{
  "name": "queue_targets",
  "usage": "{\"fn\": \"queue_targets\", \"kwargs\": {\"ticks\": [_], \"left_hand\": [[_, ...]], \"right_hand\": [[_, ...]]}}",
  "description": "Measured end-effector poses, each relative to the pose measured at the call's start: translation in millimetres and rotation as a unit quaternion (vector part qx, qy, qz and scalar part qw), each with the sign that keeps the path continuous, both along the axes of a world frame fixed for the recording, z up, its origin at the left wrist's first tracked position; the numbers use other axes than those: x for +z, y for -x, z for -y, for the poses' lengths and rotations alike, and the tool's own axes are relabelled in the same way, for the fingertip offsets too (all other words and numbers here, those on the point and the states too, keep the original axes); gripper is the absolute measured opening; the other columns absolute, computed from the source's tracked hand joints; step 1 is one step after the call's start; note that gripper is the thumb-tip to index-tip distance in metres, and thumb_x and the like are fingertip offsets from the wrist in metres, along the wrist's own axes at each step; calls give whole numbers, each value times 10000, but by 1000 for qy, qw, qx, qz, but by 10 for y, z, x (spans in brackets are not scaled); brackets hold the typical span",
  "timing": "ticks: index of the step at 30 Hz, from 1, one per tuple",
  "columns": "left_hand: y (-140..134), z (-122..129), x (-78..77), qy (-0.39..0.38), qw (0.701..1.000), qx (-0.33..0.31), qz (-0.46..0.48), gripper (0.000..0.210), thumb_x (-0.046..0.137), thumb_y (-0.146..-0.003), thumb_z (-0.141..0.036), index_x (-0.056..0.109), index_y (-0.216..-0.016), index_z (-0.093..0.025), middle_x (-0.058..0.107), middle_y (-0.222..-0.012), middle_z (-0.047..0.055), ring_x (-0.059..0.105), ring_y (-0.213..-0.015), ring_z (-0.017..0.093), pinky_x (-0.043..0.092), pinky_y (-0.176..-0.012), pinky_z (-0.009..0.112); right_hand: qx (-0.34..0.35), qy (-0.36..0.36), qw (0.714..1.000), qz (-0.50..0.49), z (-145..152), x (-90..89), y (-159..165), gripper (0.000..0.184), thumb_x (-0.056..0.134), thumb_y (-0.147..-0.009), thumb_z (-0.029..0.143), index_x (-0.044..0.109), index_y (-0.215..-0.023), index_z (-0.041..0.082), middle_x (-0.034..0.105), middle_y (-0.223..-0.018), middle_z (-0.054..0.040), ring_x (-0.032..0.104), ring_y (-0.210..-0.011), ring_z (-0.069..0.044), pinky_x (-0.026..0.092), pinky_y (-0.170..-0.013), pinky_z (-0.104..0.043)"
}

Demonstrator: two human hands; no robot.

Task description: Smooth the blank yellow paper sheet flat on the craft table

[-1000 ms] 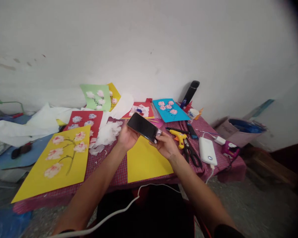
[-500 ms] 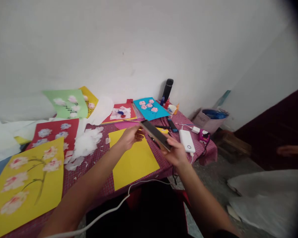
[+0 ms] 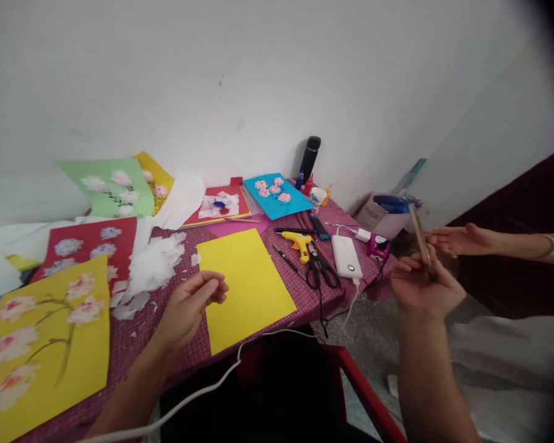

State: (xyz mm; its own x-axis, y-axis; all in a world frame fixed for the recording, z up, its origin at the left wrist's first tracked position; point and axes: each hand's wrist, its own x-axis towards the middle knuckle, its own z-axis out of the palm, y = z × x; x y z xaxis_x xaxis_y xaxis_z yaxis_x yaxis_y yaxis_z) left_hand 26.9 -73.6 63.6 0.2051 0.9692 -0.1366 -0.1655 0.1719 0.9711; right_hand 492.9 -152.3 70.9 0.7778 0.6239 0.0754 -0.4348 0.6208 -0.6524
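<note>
My right hand (image 3: pixel 427 286) is out past the table's right end, its fingers closed around a phone (image 3: pixel 419 237) that stands upright, edge-on to me. Just beyond it another person's open hand (image 3: pixel 466 240) reaches in from the right, close to the phone; whether they touch I cannot tell. My left hand (image 3: pixel 196 301) hovers over the left edge of a blank yellow sheet (image 3: pixel 249 289), fingers loosely curled with the thumb against them and nothing visible inside.
Right of the sheet lie a yellow glue gun (image 3: pixel 298 242), black scissors (image 3: pixel 321 271), a pen (image 3: pixel 289 261) and a white power bank (image 3: pixel 346 257). Torn white paper (image 3: pixel 154 267) and a yellow flower picture (image 3: pixel 74 344) are at left. A white cable (image 3: pixel 212 387) crosses my lap.
My right hand has carried the phone from above the table to the right, towards the other person's hand. My left hand has let go of the phone and drawn back left.
</note>
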Motion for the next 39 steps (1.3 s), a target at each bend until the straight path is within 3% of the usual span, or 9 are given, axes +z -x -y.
{"fn": "queue_targets", "kwargs": {"ticks": [9,12,16,19,23,27,29,33,39], "left_hand": [[464,203,-446,-97,967,155,-175,272,733,-874,-471,731,-996,-228,755,-882,18,705,-839,203,562,-860,339],[508,251,-479,-129,953,176,-211,246,715,-899,-466,730,-1001,-243,754,-881,14,710,-851,211,561,-869,338],[531,295,-565,-150,943,185,-231,236,702,-917,-463,727,-1025,-254,758,-904,14,717,-856,215,556,-865,334],[551,322,-624,-157,937,185,-251,222,698,-924,-446,726,-1036,-256,756,-891,10,715,-854,218,550,-852,330],[562,357,-604,-213,923,171,-270,177,622,-973,-389,725,-934,-251,742,-875,13,692,-842,211,531,-848,327],[513,358,-566,-250,919,160,-259,222,548,-1001,-319,688,-851,-234,709,-835,17,672,-810,194,528,-819,320],[476,342,-583,-250,921,184,-237,106,591,-971,-296,674,-961,-231,716,-851,7,671,-760,173,541,-764,304],[430,310,-631,-250,921,214,-209,116,651,-931,-276,637,-1031,-218,728,-895,8,672,-713,141,551,-690,269],[429,222,-565,-254,921,163,-245,141,622,-955,-301,648,-1066,-220,735,-944,24,703,-774,155,571,-729,286]], "right_hand": [[7,-42,999,-26,-157,-97,-88,356,622,-711,125,770,-1007,254,582,-799,-19,520,-584,-114,425,-469,-235],[2,-47,999,-27,-215,-4,-149,341,587,-735,124,772,-986,261,583,-788,-27,519,-576,-119,421,-459,-236],[-34,-63,997,-26,-238,213,-203,212,530,-846,151,712,-772,232,602,-828,-37,496,-562,-105,408,-458,-226],[-11,-45,999,7,-204,245,-102,193,549,-850,214,737,-813,235,567,-801,-30,475,-549,-112,397,-460,-252],[109,25,990,83,-193,-23,279,248,668,-779,312,781,-989,244,517,-683,15,438,-534,-106,410,-497,-257],[224,67,959,163,-309,-324,732,264,746,-778,366,758,-1009,240,600,-666,14,508,-550,-109,444,-536,-259],[243,84,943,208,-398,-402,941,262,761,-804,369,742,-1027,233,634,-683,8,544,-558,-118,458,-540,-262],[259,133,902,319,-561,-496,1361,245,755,-858,378,713,-1044,223,684,-735,-1,597,-592,-131,504,-569,-266],[245,160,830,476,-734,-767,1813,236,676,-912,407,711,-1038,210,719,-855,-29,638,-664,-150,542,-636,-282]]}}
